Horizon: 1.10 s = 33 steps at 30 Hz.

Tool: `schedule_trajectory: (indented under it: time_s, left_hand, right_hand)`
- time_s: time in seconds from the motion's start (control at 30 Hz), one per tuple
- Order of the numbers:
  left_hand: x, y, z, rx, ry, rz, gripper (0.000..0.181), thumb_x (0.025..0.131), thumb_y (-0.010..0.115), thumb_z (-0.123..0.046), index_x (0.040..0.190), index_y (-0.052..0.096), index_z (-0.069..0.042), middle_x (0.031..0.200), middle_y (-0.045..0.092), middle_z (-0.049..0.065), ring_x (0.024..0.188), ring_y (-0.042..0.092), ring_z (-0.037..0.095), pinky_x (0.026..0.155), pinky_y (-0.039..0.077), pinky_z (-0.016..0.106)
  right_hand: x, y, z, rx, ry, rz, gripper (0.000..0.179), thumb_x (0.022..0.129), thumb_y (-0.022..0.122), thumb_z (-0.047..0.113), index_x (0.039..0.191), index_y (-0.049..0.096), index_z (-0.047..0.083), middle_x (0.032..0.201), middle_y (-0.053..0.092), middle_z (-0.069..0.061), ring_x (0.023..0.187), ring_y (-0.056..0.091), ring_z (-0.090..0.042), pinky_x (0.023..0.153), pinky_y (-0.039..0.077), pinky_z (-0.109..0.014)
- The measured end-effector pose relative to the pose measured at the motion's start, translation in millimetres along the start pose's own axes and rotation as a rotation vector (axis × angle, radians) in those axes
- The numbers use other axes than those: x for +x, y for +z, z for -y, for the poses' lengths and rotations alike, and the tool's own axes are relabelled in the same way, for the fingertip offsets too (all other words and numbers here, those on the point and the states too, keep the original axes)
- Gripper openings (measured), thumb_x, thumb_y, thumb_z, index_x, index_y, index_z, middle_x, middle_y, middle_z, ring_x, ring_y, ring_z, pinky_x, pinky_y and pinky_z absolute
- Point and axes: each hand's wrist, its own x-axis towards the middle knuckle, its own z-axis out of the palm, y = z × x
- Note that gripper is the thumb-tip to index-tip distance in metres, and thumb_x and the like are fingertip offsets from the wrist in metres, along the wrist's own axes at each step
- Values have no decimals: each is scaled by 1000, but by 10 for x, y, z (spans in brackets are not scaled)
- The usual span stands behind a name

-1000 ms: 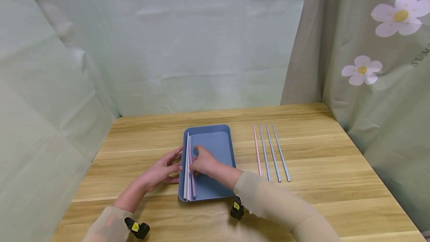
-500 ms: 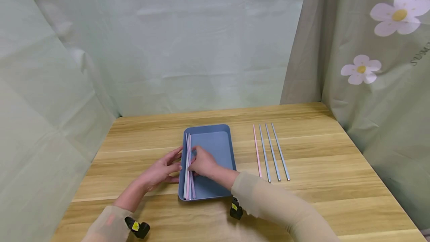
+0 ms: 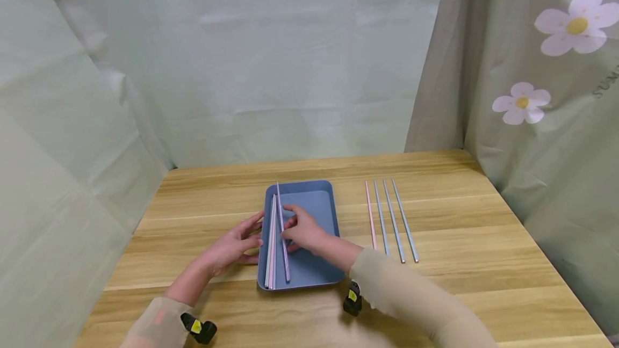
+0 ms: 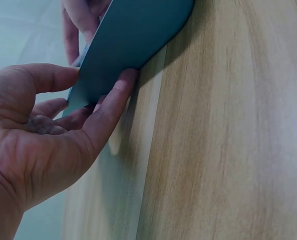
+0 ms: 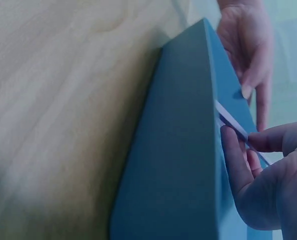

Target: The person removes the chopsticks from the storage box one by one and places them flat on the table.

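A blue-grey rectangular tray lies on the wooden table, with several thin pale chopsticks along its left side. Between thumb and fingers, my right hand pinches a purple chopstick. That chopstick slants above the tray, its far end overlapping the back rim and its near end apart from the bundle. My left hand is at the tray's left wall. In the left wrist view its extended fingers touch the outside of that wall, one fingertip right at the rim.
To the right of the tray, one pink chopstick and several blue chopsticks lie side by side on the table. Curtains hang behind and at both sides of the table. A small black camera sits on each wrist.
My right hand has moved a little to the right, drawing the purple chopstick away from the bundle. My left hand has stayed at the tray's left wall.
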Motion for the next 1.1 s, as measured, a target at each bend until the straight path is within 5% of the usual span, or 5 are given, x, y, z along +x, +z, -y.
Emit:
schedule_trajectory:
  time_s: [0.77, 1.1]
  left_hand:
    - [-20, 48, 43, 34, 37, -29, 76, 103, 53, -5, 166, 13, -20, 168, 12, 22, 147, 29, 47, 91, 56, 52]
    - [-8, 35, 61, 29, 31, -33, 77, 103, 55, -6, 166, 13, -20, 168, 13, 22, 145, 31, 46, 90, 56, 52]
  right_hand:
    - [-284, -898, 204, 128, -84, -19, 72, 91, 66, -9, 154, 43, 18, 105, 53, -14, 84, 63, -24, 67, 62, -44]
    - [-484, -1431, 206, 120, -63, -97, 75, 92, 64, -9, 159, 34, 9, 111, 52, -14, 85, 65, -23, 73, 62, -45]
